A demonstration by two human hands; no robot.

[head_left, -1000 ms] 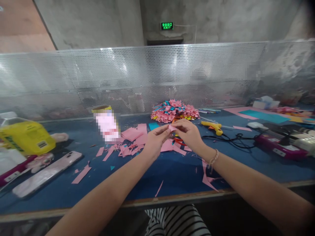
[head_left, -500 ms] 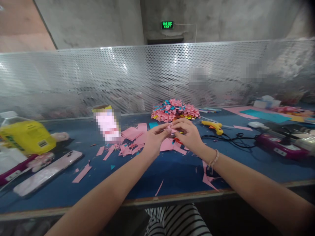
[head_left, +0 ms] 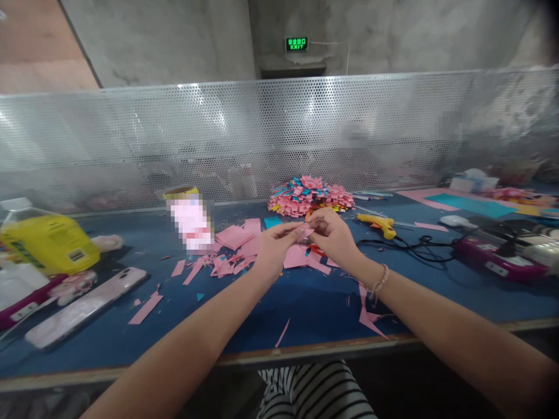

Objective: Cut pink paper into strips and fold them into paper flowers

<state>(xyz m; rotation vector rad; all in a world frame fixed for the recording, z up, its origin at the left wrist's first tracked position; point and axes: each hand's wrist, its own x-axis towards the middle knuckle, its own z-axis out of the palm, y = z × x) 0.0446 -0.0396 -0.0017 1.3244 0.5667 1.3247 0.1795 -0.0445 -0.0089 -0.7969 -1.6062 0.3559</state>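
A small piece of pink paper (head_left: 307, 231) is pinched between the fingertips of both hands, above the middle of the table. My left hand (head_left: 277, 243) is closed on its left side, thumb and fingers together. On the other side my right hand (head_left: 334, 235) grips it with bent fingers. Pink paper scraps (head_left: 236, 250) lie beside and beneath my hands. Just behind them rests a heap of folded pink, blue and yellow paper pieces (head_left: 305, 195). The paper's exact fold is partly hidden by my fingers.
Right of my hands lie a yellow glue gun (head_left: 379, 224), black cables and a purple power strip (head_left: 502, 259). To the left are a phone (head_left: 87, 305), a yellow-labelled bottle (head_left: 48, 238) and a container (head_left: 190, 221). A perforated metal screen (head_left: 244, 139) stands behind the table (head_left: 314, 314).
My fingers have shifted slightly around the pink paper, and its shape between them looks flatter. Both arms stay in nearly the same place.
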